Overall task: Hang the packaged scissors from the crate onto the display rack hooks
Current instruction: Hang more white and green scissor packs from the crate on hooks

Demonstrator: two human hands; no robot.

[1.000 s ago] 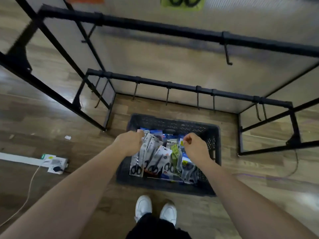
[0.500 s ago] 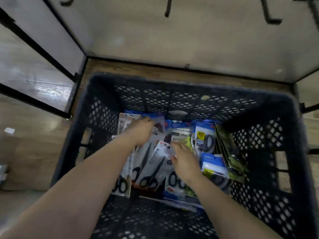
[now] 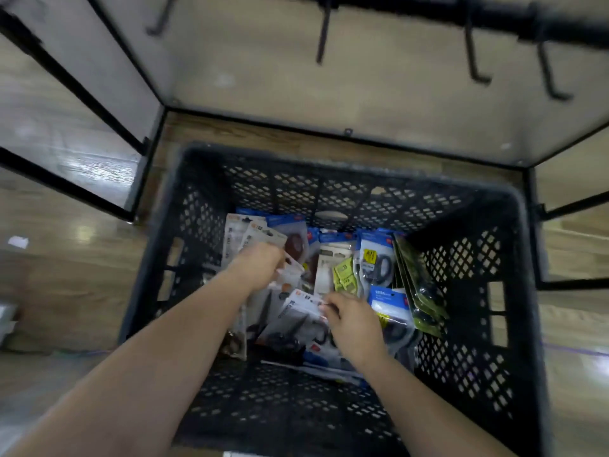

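The right hand (image 3: 352, 319) is down in the crate with thumb and fingertips (image 3: 324, 307) nipped together on the top edge of a white-carded pack (image 3: 301, 310), a flat rectangular blister card lying tilted on the heap, dark scissor loops showing through its glossy film lower down. Just to its left, the left hand (image 3: 260, 267) is knuckles-up with fingers curled over the upper ends of a fan of grey-carded packs (image 3: 253, 234) that stand nearly upright; motion blur hides whether those fingers actually close on a card. Around both hands more packaged scissors fill the far half of the box: blue-topped packs (image 3: 375, 258) with clear shiny fronts and black ring handles, and a row of thin olive-green packs (image 3: 418, 285) leaning against the right wall. All sit inside a black plastic crate (image 3: 461, 258), rectangular, its walls moulded in a diamond lattice with oblong handle slots. Beyond it the display rack shows a pale matte back panel (image 3: 329, 94) framed in thin black metal, a round black rail (image 3: 494, 14) across the top, and slim bent-tip hooks (image 3: 478, 61) hanging from it, bare. The floor (image 3: 66, 275) is glossy wood-grain plank.
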